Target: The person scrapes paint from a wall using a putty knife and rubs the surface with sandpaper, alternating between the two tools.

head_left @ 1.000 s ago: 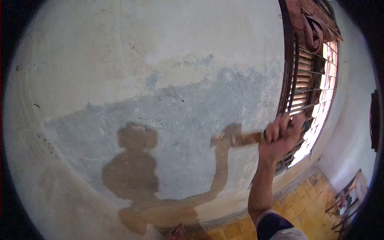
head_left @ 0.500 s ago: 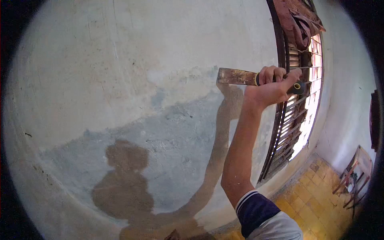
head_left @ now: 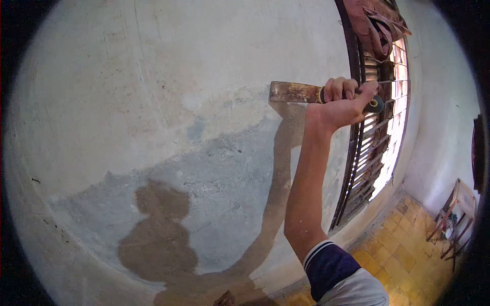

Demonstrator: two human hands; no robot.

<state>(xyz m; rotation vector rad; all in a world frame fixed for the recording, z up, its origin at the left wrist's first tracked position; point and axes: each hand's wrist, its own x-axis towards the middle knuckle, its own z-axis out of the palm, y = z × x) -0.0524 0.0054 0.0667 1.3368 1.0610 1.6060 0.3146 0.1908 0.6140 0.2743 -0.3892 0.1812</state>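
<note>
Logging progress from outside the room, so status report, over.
Right hand gripping scraper, blade pointing left at the wall; contact unclear. Left hand not made out. No obstruction seen at blade; shadow falls below it.

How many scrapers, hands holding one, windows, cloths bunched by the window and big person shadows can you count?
Scraper: 1
Right hand holding it: 1
Window: 1
Bunched cloth: 1
Person's shadow on the wall: 1
Total: 5
</note>
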